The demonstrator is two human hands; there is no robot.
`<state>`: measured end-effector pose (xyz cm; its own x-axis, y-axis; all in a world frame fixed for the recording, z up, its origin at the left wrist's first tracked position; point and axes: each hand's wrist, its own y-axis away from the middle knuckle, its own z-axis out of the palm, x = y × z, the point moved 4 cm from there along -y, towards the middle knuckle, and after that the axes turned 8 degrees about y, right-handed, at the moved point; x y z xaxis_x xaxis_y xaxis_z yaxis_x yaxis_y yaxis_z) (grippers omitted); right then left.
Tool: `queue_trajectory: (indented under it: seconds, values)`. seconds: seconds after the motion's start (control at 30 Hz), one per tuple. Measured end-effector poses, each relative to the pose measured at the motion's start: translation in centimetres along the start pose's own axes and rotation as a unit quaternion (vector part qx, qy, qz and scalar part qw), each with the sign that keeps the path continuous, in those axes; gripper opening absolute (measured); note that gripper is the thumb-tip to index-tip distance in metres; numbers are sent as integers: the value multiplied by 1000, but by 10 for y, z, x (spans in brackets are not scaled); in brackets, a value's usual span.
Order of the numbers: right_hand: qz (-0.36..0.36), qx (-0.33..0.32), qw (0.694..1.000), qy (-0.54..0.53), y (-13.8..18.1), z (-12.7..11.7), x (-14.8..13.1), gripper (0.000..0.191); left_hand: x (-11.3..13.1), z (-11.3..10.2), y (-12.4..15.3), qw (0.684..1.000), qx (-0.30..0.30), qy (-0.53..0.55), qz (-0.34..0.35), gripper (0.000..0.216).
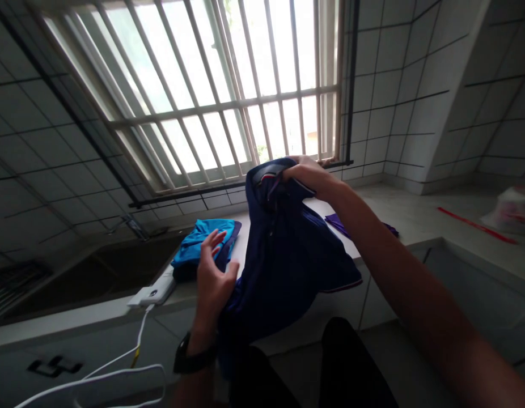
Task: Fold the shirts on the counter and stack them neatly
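Note:
My right hand (pixel 310 174) is raised in front of the window, closed on the collar end of a dark navy shirt (pixel 288 255) that hangs down from it over the counter's front. My left hand (pixel 212 276), with a dark watch on the wrist, has its fingers apart and rests against the left side of the hanging shirt. Just behind the left hand a turquoise garment (pixel 203 241) lies folded on the counter (pixel 411 218).
A dark sink (pixel 96 277) with a tap sits left of the turquoise garment. A white power bank (pixel 154 293) with a white cable lies on the counter edge. A purple cloth (pixel 343 226), a red strip (pixel 475 225) and a plastic bag (pixel 513 211) lie to the right. A barred window is behind.

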<state>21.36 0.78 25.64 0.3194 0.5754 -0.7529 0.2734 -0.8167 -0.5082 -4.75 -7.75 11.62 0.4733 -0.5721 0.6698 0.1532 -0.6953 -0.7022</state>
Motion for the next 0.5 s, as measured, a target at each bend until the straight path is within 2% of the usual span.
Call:
queue_trajectory:
  seconds: [0.1,0.17,0.2,0.27,0.37,0.4,0.43,0.47,0.5]
  values:
    - [79,-98,992,-20,10,24,-4,6,-7,40,-12,980,-158,93,-76,76]
    - [106,-127,986,13,15,29,3,4,-19,56,-16,953,-240,134,-128,65]
    - [108,-128,985,41,16,27,9,5,-26,60,-18,945,-257,143,-144,58]
    - [101,-134,981,98,18,19,23,6,-39,60,-23,950,-229,145,-156,52]
    - [92,-215,962,144,19,9,49,7,-56,54,-34,973,-127,125,-147,49]
    - [87,-228,957,158,18,6,56,9,-60,54,-37,977,-110,112,-142,48]
    - [77,-207,959,177,15,3,63,12,-61,55,-41,980,-109,99,-135,46]
    - [62,-148,967,200,10,-1,69,13,-62,58,-44,980,-125,91,-127,45]
    - [42,-60,973,220,5,-5,73,14,-60,63,-46,976,-154,89,-123,43]
